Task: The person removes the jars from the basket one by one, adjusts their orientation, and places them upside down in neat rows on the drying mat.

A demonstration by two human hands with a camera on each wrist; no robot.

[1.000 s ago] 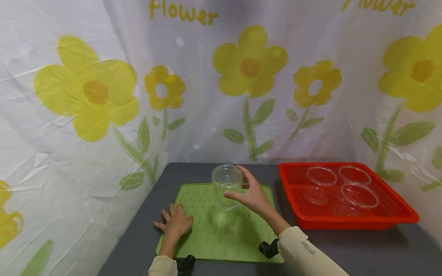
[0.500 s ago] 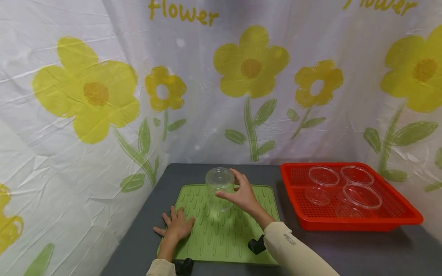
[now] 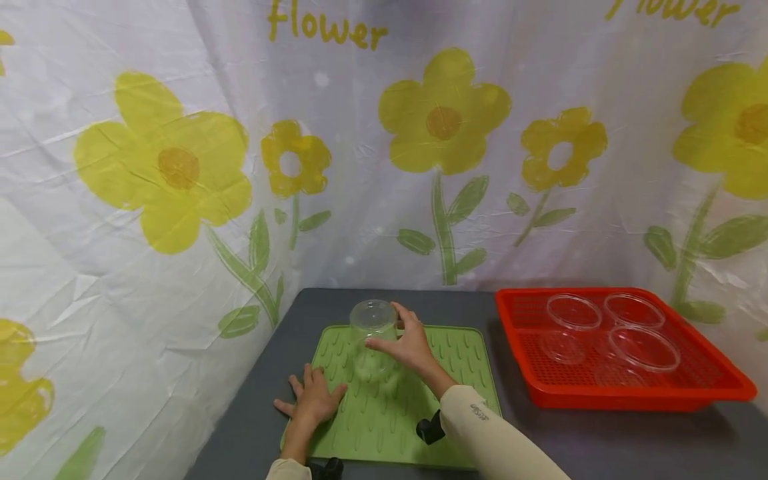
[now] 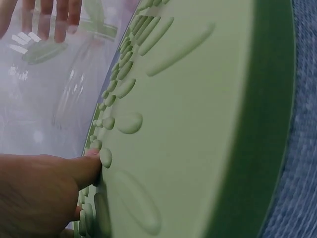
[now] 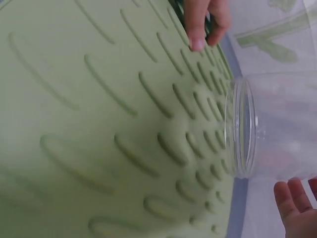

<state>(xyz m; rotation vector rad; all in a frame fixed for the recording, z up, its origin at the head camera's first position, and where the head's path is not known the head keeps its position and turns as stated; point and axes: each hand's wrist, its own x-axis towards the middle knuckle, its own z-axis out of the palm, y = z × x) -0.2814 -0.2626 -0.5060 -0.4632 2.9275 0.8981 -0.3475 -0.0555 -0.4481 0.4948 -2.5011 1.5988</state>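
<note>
A clear plastic jar (image 3: 367, 328) is held upside down over the back-left part of a green ridged mat (image 3: 390, 427). My right hand (image 3: 414, 345) grips it from the right side, thumb in front and fingers behind. In the right wrist view the threaded mouth of the jar (image 5: 282, 124) points at the mat; whether it touches cannot be told. My left hand (image 3: 317, 403) rests with spread fingers on the mat's left edge. The left wrist view shows that thumb pressing on the ridges of the mat (image 4: 188, 134).
To the right stands a red plastic basket (image 3: 642, 398) with three clear round containers (image 3: 645, 348) in it. Mat and basket lie on a dark grey table (image 3: 600, 440). A flower-printed curtain (image 3: 354, 233) closes off the back and sides.
My right hand has carried the jar leftward and slightly lower over the mat. The left hand stays on the mat's left edge. The head view has shifted slightly.
</note>
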